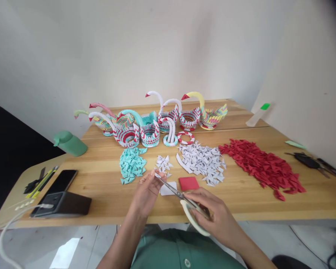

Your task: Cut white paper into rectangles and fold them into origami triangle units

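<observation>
A pair of scissors (189,201) with pale handles is in my right hand (212,213), its blades pointing to the upper left. The blade tips reach the fingertips of my left hand (146,188). Those fingers are pinched together, and what they hold is too small to make out. Just beyond them lies a small cluster of white folded paper pieces (163,163). Beneath the blades is a white paper stack (168,189), with a red paper stack (188,183) to its right.
Piles of teal (132,164), white (205,160) and red folded pieces (264,164) spread across the wooden table (109,207). Several paper swans (149,129) stand behind. To the left are a green bottle (70,143), a phone (62,181) and a black box (70,203).
</observation>
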Demonstrator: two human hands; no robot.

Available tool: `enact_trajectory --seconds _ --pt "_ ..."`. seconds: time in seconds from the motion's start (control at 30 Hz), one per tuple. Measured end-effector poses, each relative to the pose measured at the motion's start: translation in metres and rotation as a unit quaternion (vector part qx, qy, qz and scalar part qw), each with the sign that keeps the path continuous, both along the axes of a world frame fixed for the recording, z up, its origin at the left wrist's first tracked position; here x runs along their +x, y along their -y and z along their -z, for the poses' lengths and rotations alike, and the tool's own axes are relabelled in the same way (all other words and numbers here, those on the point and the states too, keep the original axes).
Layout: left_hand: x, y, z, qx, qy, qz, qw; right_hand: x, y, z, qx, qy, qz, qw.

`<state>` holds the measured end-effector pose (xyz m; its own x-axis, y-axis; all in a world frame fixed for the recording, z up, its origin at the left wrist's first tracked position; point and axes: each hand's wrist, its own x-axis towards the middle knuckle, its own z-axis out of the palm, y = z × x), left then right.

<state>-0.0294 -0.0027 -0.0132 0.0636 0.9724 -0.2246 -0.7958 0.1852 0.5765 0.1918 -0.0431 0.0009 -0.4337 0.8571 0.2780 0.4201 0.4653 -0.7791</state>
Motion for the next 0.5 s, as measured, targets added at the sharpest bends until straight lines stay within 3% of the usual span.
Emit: enact_trajectory --seconds 0.5 --pt "0.0051 0.0050 -0.0017 -0.014 0.001 0.011 1.000 0.0039 0.0030 -0.0039 0.004 -0.020 -0.007 1.000"
